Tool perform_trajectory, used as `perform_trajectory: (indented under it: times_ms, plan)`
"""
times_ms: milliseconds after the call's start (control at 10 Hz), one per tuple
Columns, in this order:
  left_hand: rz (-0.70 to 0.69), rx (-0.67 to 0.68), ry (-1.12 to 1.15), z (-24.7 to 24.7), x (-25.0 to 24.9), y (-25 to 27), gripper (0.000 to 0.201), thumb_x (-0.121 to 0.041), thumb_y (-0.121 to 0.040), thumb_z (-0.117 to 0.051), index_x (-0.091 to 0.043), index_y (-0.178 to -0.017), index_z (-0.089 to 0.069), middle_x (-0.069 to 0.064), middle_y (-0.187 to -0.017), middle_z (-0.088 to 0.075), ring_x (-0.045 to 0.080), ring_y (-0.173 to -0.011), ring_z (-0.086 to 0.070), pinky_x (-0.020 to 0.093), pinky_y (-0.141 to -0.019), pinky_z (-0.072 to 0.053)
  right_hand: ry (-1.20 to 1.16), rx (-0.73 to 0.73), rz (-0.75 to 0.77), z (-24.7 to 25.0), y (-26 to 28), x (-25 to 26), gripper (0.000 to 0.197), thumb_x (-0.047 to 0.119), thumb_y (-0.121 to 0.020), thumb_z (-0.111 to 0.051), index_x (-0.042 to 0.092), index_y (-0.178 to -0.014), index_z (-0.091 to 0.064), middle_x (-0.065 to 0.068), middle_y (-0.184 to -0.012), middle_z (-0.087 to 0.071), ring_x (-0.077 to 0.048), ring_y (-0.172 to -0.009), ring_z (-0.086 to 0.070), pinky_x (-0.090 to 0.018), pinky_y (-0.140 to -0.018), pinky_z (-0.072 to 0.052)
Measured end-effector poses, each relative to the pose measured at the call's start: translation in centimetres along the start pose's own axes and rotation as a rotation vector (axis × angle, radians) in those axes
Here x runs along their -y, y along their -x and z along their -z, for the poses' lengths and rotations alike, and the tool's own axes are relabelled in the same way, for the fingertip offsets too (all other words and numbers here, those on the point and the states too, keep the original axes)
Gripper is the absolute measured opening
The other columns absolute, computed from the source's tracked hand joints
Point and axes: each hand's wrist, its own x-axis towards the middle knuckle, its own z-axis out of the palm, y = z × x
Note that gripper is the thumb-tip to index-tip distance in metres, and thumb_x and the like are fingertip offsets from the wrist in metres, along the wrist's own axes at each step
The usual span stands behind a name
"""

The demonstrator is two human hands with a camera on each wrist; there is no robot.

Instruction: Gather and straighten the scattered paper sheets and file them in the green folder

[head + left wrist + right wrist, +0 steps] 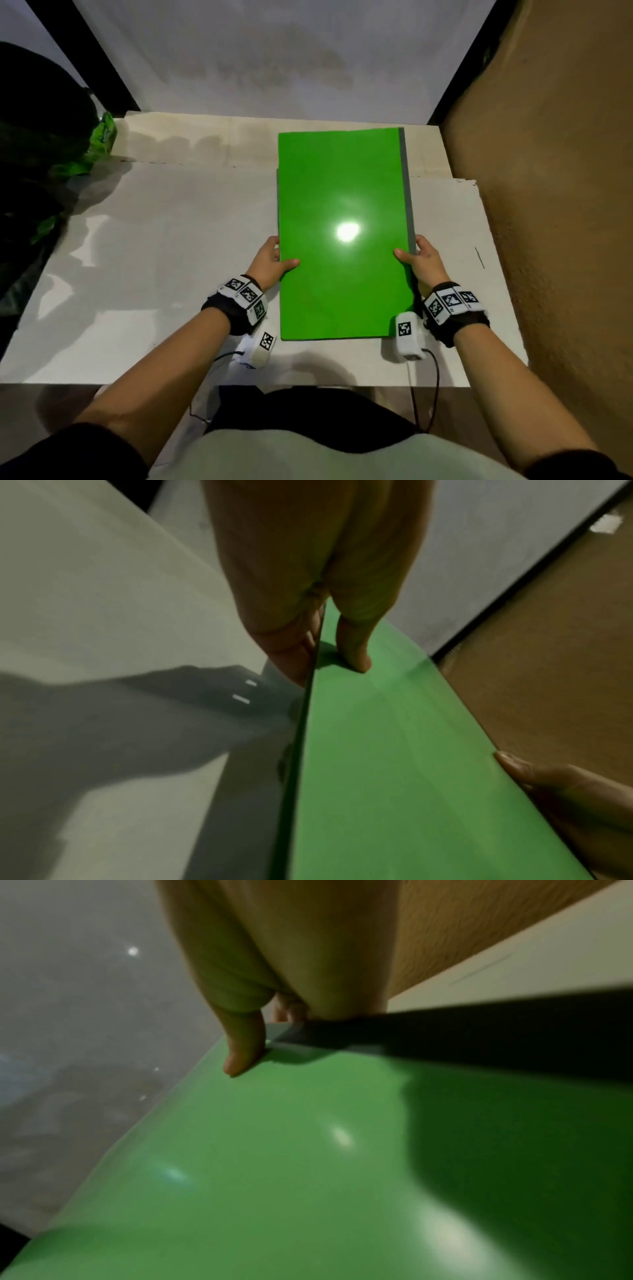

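1. Evidently late stage: the glossy green plastic folder with a grey spine strip [342, 233] lies closed on the white glossy tabletop [154, 257]; no loose sheets show, so filing appears done, though the contents are hidden.
2. Grip: the left hand [269, 258] and right hand [423, 257] each pinch a long edge of the folder, thumb on the cover, fingers beneath.
3. Remaining: probably only setting it square and letting go.
4. Surroundings: pale back wall [274, 68], brown textured side panel [548, 205], crumpled green wrapper [102, 137] at far left.
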Motion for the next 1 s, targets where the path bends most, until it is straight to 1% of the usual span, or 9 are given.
perform_trajectory:
  times_ms: [100,200,300,500,600,700,800,900,1000]
  plan:
    - [-0.022,0.018,-0.129,-2.9,0.0,-1.1,0.052,0.005,-0.080,-0.059,0.003,-0.127,-0.035,0.023,-0.125,-0.053,0.036,-0.114,-0.054,0.037,-0.091,-0.045,0.145,-0.084,-0.040,2.4,-0.6,-0.6,0.037,0.004,-0.080,-0.064,0.004,-0.114,-0.051,-0.011,-0.102,-0.056,-0.024,-0.093,-0.052,-0.038,-0.087,-0.043]
    - [-0.031,-0.011,-0.326,-5.1,0.8,-2.0,0.057,-0.001,-0.077,-0.066,0.001,-0.127,-0.038,0.021,-0.128,-0.053,0.034,-0.117,-0.052,0.034,-0.093,-0.042,0.353,-0.176,-0.089,3.5,-0.8,-1.5,0.052,0.010,-0.078,-0.068,-0.002,-0.124,-0.047,-0.015,-0.122,-0.055,-0.029,-0.112,-0.051,-0.039,-0.100,-0.041]
    - [0.004,-0.006,-0.492,-6.1,1.5,-2.3,0.061,0.000,-0.077,-0.065,-0.001,-0.130,-0.036,0.022,-0.131,-0.051,0.035,-0.118,-0.051,0.035,-0.095,-0.041,0.538,-0.185,-0.151,3.3,-0.9,-2.2,0.059,0.012,-0.079,-0.068,-0.002,-0.129,-0.042,-0.023,-0.133,-0.050,-0.036,-0.121,-0.048,-0.040,-0.101,-0.038]
    - [0.059,0.020,-0.793,-6.4,1.0,-3.1,0.069,-0.009,-0.077,-0.068,0.002,-0.133,-0.030,0.027,-0.132,-0.040,0.039,-0.121,-0.044,0.038,-0.100,-0.037,0.658,-0.240,-0.142,1.7,-1.3,-2.5,0.050,0.009,-0.082,-0.064,-0.005,-0.126,-0.044,-0.028,-0.126,-0.047,-0.040,-0.110,-0.051,-0.037,-0.089,-0.043]
    - [0.078,0.059,-0.883,-6.2,0.5,-3.1,0.066,-0.011,-0.076,-0.070,0.004,-0.129,-0.034,0.026,-0.133,-0.033,0.042,-0.117,-0.045,0.040,-0.103,-0.038,0.694,-0.276,-0.165,1.5,-1.4,-2.1,0.045,0.007,-0.085,-0.060,-0.004,-0.125,-0.045,-0.030,-0.127,-0.041,-0.043,-0.113,-0.047,-0.040,-0.092,-0.042]
    - [0.069,0.093,-0.922,-6.1,0.5,-3.3,0.061,-0.012,-0.077,-0.069,0.005,-0.125,-0.036,0.026,-0.134,-0.030,0.043,-0.115,-0.045,0.041,-0.103,-0.038,0.772,-0.287,-0.170,1.4,-1.4,-2.3,0.044,0.010,-0.086,-0.059,-0.003,-0.125,-0.045,-0.028,-0.129,-0.038,-0.043,-0.118,-0.040,-0.044,-0.095,-0.039]
    - [0.089,0.118,-0.918,-6.0,0.2,-3.0,0.061,-0.013,-0.079,-0.067,0.005,-0.126,-0.034,0.026,-0.135,-0.030,0.042,-0.115,-0.046,0.039,-0.101,-0.039,0.791,-0.275,-0.190,1.3,-0.7,-2.1,0.046,0.010,-0.087,-0.057,-0.002,-0.129,-0.042,-0.026,-0.133,-0.036,-0.041,-0.121,-0.035,-0.042,-0.097,-0.035]
    - [0.091,0.153,-0.917,-5.4,-0.3,-3.3,0.062,-0.022,-0.081,-0.064,0.007,-0.126,-0.034,0.028,-0.131,-0.036,0.041,-0.113,-0.047,0.040,-0.095,-0.041,0.818,-0.226,-0.171,1.5,-0.5,-2.0,0.048,0.015,-0.086,-0.059,-0.002,-0.127,-0.042,-0.026,-0.134,-0.034,-0.041,-0.121,-0.035,-0.043,-0.097,-0.036]
    - [0.075,0.154,-0.874,-3.9,-2.1,-3.2,0.065,-0.028,-0.084,-0.060,0.008,-0.129,-0.030,0.031,-0.131,-0.039,0.042,-0.117,-0.045,0.043,-0.093,-0.041,0.781,-0.188,-0.159,2.2,0.5,-1.0,0.058,0.023,-0.085,-0.061,-0.001,-0.131,-0.035,-0.026,-0.136,-0.032,-0.042,-0.123,-0.033,-0.045,-0.098,-0.036]
